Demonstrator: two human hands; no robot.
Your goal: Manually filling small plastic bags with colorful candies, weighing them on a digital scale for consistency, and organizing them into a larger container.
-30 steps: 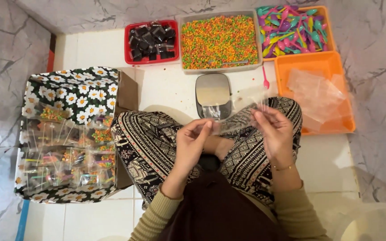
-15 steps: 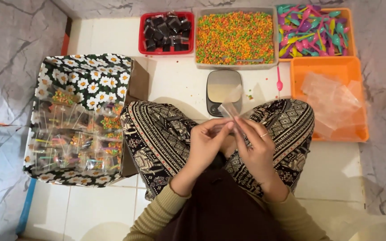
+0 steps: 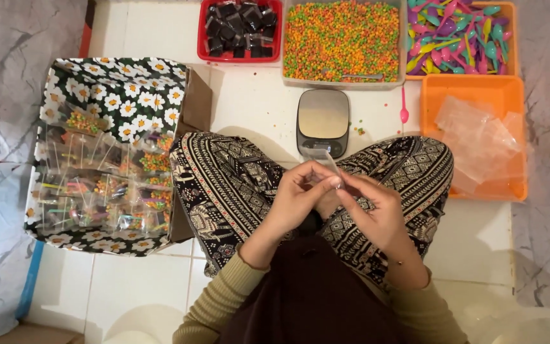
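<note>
Both hands pinch small clear plastic pouch (image 3: pixel 323 159) above lap, near grey digital scale (image 3: pixel 323 121). Left hand (image 3: pixel 297 194) fingers narrow on lower end; right hand (image 3: pixel 373 207) fingertips closed alongside. Pouch long axis runs diagonally, up-left of fingers.

Red tray (image 3: pixel 202 38) upper middle, orange bin (image 3: pixel 472 95) right, black-white patterned trousers (image 3: pixel 224 185), daisy-print black cloth (image 3: pixel 128 83) left, multicoloured spoons (image 3: pixel 453 35).
</note>
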